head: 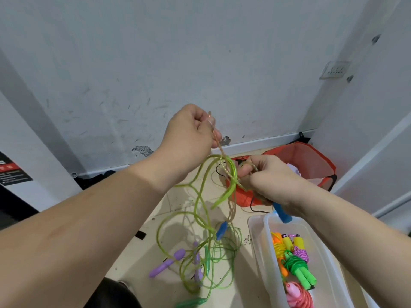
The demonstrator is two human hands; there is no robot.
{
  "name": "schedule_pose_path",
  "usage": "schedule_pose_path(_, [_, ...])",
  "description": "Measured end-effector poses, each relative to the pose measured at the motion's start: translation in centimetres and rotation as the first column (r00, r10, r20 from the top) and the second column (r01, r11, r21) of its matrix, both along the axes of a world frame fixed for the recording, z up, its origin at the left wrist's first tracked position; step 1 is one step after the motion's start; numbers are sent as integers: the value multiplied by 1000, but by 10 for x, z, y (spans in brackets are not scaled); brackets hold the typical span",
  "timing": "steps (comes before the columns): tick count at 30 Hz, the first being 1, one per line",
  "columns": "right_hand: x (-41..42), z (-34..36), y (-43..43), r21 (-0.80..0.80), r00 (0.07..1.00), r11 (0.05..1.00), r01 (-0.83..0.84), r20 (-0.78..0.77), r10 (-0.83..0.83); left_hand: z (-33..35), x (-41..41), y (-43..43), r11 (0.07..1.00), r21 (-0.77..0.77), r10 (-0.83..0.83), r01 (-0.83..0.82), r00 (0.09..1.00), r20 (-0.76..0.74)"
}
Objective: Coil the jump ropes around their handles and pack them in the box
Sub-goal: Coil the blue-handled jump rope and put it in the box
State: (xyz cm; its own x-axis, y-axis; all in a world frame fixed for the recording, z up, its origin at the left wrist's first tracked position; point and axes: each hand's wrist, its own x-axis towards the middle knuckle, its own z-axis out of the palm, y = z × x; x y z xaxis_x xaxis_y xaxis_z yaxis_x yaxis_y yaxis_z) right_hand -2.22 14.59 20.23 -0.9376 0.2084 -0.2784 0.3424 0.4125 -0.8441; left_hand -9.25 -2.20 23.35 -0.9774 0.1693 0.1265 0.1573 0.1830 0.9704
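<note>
Facing scuffed white wall (200, 52) over beige floor (142, 247), red bag (311, 161) in corner. Clear box (266, 241) at right, holding coiled ropes (293, 264). Tangled green jump rope (232, 181) hanging to floor. Pinching tan rope (219, 147) in raised left hand (189, 132); right hand (269, 181) fingers curled round blue handle (282, 215).

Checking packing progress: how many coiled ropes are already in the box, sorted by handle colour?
orange-handled rope: 1
yellow-handled rope: 1
green-handled rope: 1
pink-handled rope: 1
Total: 4 in the box
</note>
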Motion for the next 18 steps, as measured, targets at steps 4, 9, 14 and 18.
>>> schedule_pose_path(4, [-2,2,-4,-210,993,971,114,38,-109,-1,7,6,996,-26,-85,86,996,18])
schedule_pose_path(9, [-7,15,4,-466,981,864,192,92,-168,-3,7,4,974,-177,-145,139,989,-24])
schedule_pose_path(14, [-4,11,3,-235,938,915,328,-35,-345,0,10,5,985,-33,-168,171,982,80])
schedule_pose_path(18, [-6,22,2,-389,930,869,307,-69,-360,2,11,5,985,52,-167,162,980,109])
